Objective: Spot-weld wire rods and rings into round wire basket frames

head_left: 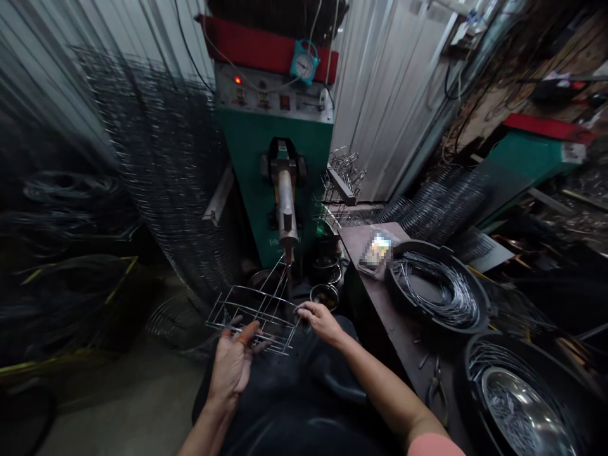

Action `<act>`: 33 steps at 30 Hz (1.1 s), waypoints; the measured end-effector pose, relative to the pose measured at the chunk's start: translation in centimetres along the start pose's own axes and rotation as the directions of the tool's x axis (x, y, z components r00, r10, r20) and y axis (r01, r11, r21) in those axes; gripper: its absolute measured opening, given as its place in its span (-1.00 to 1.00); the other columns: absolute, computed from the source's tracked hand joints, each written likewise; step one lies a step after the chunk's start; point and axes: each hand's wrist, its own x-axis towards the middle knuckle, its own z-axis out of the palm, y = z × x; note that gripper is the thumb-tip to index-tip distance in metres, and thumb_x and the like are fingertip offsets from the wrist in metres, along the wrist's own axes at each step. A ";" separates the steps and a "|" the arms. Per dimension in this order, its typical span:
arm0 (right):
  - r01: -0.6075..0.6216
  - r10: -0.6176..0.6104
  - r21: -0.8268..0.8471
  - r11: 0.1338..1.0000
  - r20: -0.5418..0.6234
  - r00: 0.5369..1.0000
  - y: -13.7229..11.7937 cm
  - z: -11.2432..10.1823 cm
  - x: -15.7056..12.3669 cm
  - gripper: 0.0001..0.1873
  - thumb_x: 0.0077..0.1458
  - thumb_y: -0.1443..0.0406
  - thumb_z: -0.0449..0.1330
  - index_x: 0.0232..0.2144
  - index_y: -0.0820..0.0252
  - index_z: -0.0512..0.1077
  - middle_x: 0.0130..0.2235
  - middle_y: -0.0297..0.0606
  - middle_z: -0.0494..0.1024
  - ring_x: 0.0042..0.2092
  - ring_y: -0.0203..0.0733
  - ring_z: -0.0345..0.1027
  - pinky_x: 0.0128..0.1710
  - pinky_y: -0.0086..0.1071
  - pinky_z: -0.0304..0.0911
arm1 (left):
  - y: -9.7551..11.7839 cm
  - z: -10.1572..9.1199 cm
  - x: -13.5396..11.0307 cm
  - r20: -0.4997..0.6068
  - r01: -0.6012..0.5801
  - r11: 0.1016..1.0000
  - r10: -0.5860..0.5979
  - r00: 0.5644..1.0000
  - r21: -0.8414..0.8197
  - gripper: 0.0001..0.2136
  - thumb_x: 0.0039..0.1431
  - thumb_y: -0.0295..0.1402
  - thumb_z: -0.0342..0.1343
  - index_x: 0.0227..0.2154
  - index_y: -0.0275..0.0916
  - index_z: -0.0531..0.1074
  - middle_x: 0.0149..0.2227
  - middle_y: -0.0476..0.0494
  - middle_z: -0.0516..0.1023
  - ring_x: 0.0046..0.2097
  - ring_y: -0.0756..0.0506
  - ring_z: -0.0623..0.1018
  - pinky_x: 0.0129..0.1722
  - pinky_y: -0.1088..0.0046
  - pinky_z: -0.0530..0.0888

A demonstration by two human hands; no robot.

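A wire rack (261, 310) of thin metal rods is held above my lap, below a green spot-welding machine (247, 164). My left hand (232, 364) grips its near left side from below, with the thumb and fingers among the wires; an orange-brown covering shows on some fingers. At the right corner, my right hand (320, 320) pinches the rack's wire between thumb and fingertips. The rack's far wires reach the tip of the machine's metal electrode arm (286, 206). Whether they touch it, I cannot tell.
On the right bench (380, 304) are a black round tray (396, 278) of wire rods, a second tray with a steel bowl (536, 392) of short pieces, and pliers (437, 392). Tall stacked wire grids (161, 145) stand left. Small bowls (324, 296) sit beyond my right hand.
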 end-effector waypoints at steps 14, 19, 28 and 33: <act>0.022 -0.022 -0.023 1.000 -0.017 1.000 -0.3 0.0 -0.3 -0.76 0.03 0.19 0.08 -0.40 0.24 0.44 -0.48 -0.39 0.36 -0.41 -0.34 0.18 -0.36 -0.47 0.09 | -0.4 -0.1 0.2 -0.016 -0.004 1.000 0.004 1.000 0.018 -0.61 -0.27 -0.44 0.29 -0.31 -0.16 0.28 -0.46 0.07 0.45 -0.40 0.00 0.43 -0.30 0.19 0.51; 0.037 -0.038 -0.047 0.998 -0.026 0.999 -0.3 -0.1 -0.3 -0.78 0.04 0.22 0.07 -0.41 0.24 0.44 -0.49 -0.39 0.36 -0.42 -0.33 0.18 -0.36 -0.47 0.09 | -0.3 -0.1 0.2 -0.042 0.000 1.000 0.000 0.999 0.010 -0.60 -0.26 -0.48 0.28 -0.30 -0.15 0.26 -0.46 0.08 0.45 -0.41 0.01 0.44 -0.32 0.20 0.52; 0.018 -0.017 0.029 0.999 -0.032 0.999 0.7 0.4 0.0 -0.75 0.03 0.15 0.10 -0.42 0.23 0.42 -0.52 -0.40 0.35 -0.45 -0.35 0.18 -0.40 -0.48 0.11 | -0.3 -0.2 0.8 -0.007 -0.008 0.998 0.009 1.000 0.063 -0.64 -0.25 -0.54 0.24 -0.33 -0.17 0.30 -0.48 0.08 0.44 -0.44 0.02 0.45 -0.36 0.32 0.52; 0.094 -0.095 0.080 0.992 0.008 0.995 -1.7 1.2 -2.6 -0.72 0.02 0.10 0.12 -0.42 0.23 0.39 -0.51 -0.41 0.36 -0.45 -0.36 0.21 -0.42 -0.48 0.13 | 0.6 -1.1 -0.4 -0.007 0.038 0.998 -0.038 0.999 0.047 -0.67 -0.27 -0.42 0.28 -0.35 -0.21 0.36 -0.49 0.04 0.43 -0.48 0.00 0.44 -0.33 0.32 0.50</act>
